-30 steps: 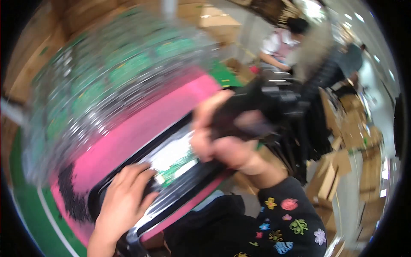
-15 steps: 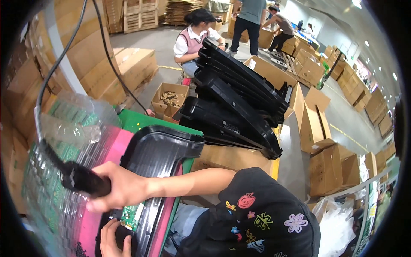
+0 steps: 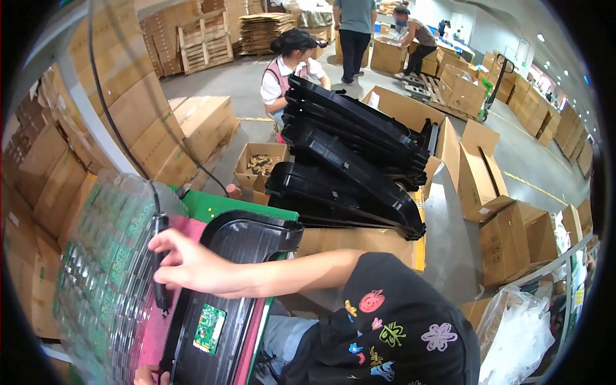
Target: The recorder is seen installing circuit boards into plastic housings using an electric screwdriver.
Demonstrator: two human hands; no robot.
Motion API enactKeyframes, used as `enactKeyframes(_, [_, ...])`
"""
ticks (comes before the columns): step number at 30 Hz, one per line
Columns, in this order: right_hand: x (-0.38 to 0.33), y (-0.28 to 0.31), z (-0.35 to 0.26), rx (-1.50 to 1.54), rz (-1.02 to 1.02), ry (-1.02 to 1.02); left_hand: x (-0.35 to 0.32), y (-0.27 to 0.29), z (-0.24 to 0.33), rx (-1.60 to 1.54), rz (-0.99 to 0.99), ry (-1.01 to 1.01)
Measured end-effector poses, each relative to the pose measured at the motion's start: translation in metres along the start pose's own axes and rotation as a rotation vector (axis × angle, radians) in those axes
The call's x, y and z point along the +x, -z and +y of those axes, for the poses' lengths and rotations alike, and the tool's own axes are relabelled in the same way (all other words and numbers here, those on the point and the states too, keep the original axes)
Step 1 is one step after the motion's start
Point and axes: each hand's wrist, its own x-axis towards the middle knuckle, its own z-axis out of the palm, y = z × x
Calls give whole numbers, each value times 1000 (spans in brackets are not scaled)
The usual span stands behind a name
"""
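In front of me lies a long black plastic housing (image 3: pixel 247 234), with a small green circuit board (image 3: pixel 210 328) inside it. A black corded screwdriver (image 3: pixel 160 295) hangs upright beside the housing, tip down. My right hand (image 3: pixel 183 263) is at its handle, fingers apart and loosely about it, with no firm grip to be seen. At the lower edge my left hand (image 3: pixel 149 375) is mostly cut off. Its visible fingers pinch the near left edge of the housing.
Stacked clear trays (image 3: pixel 96 276) of green boards stand left on a pink mat (image 3: pixel 192 228). Black housings (image 3: pixel 346 167) are piled beyond the green worktable (image 3: pixel 231 204). A carton (image 3: pixel 262 151) holds small parts. A co-worker (image 3: pixel 292 74) sits behind the pile; others stand farther off.
The screwdriver has swung from slanted to upright, and my right hand's grip has loosened. My left hand has moved down off the board area, uncovering the circuit board.
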Motion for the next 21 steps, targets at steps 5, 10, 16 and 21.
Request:
enactKeyframes(5, [-38,48,-46,-1068,317,698,-13,-19,-6,-82,300,-184])
enactKeyframes(10, [-49,125,-74,-1223,590,542,-49,0,17,-240,586,-112])
enactKeyframes(16, [-150,394,-81,-1940,703,296,-78,33,28,-213,802,-104])
enactKeyframes(21, [-202,539,-50,-1552,567,-37,-160,-34,102,-342,1149,317])
